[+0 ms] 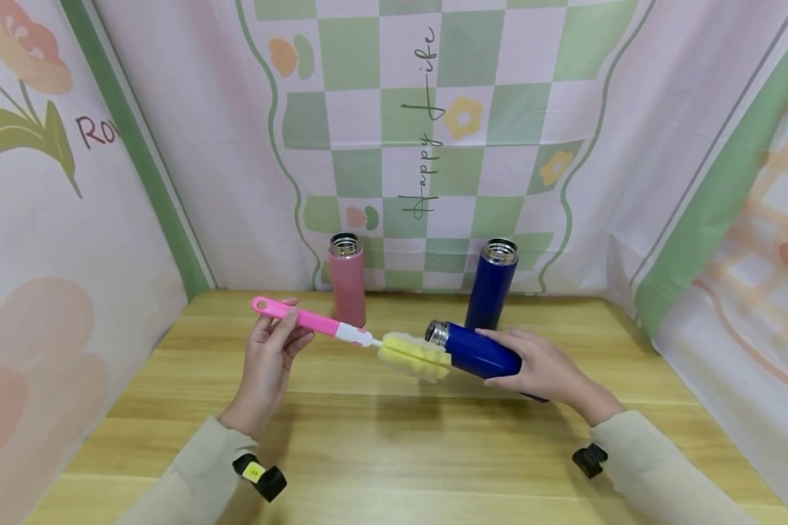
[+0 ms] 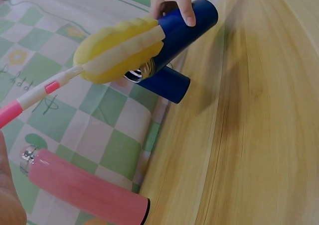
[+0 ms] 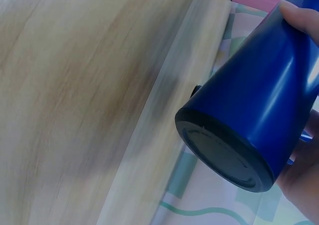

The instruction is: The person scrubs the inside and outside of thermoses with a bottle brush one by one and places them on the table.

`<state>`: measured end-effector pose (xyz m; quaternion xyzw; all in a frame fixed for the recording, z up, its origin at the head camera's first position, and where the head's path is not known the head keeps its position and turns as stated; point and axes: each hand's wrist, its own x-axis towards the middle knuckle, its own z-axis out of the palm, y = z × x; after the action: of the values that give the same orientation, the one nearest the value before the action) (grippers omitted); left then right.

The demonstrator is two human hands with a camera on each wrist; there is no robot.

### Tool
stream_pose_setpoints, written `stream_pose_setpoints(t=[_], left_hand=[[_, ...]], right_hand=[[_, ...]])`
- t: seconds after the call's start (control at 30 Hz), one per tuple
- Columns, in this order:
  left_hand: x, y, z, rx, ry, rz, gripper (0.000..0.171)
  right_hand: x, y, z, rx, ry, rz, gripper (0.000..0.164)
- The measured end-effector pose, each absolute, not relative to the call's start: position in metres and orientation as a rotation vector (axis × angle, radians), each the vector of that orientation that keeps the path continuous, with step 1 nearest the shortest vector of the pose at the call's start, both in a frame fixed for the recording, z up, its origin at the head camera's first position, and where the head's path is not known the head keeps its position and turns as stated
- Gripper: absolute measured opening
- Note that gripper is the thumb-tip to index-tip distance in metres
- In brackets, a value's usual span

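Note:
My left hand (image 1: pixel 271 364) pinches the pink handle of a bottle brush (image 1: pixel 308 321), whose yellow-and-white sponge head (image 1: pixel 414 356) points right. Above the table, my right hand (image 1: pixel 541 368) grips a blue vacuum flask (image 1: pixel 482 352), tilted with its uncapped steel mouth toward the left. The sponge head lies beside the flask's mouth and overlaps its near side in the head view; it is outside the flask. Whether the two touch I cannot tell. In the right wrist view the held flask's dark base (image 3: pixel 224 150) faces the camera.
At the back of the wooden table (image 1: pixel 381 452) stand an uncapped pink flask (image 1: pixel 348 288), left, and a second uncapped blue flask (image 1: pixel 492 288), right, just behind the held one. A checked cloth (image 1: pixel 414 168) hangs behind them, with printed curtains on both sides.

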<state>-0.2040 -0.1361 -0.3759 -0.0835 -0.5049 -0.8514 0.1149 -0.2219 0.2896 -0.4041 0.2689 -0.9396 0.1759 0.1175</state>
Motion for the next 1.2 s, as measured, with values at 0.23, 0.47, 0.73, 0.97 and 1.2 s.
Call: stream_pose_setpoints(t=[0.23,0.47,0.73,0.97,1.2], left_hand=[[-0.204,-0.137,-0.374,-0.240,-1.466,-2.513,0.018],[-0.204,-0.138,-0.371,-0.226,-1.437,-2.526,0.021],[-0.207,-0.138,-0.372,-0.208,-1.370,-2.532,0.019],[-0.208,-0.137,-0.374,-0.190,-1.391,-2.512,0.018],[-0.206,-0.138,-0.377,-0.195,-1.455,-2.491,0.023]], right_hand=[[-0.221,0.288,-0.406,0.807,-2.764,0.453,0.082],[-0.219,0.282,-0.406,0.851,-2.792,0.433,0.081],[-0.219,0.280,-0.405,0.863,-2.791,0.474,0.081],[-0.218,0.279,-0.403,0.863,-2.787,0.544,0.082],[-0.217,0.280,-0.401,0.848,-2.773,0.595,0.083]])
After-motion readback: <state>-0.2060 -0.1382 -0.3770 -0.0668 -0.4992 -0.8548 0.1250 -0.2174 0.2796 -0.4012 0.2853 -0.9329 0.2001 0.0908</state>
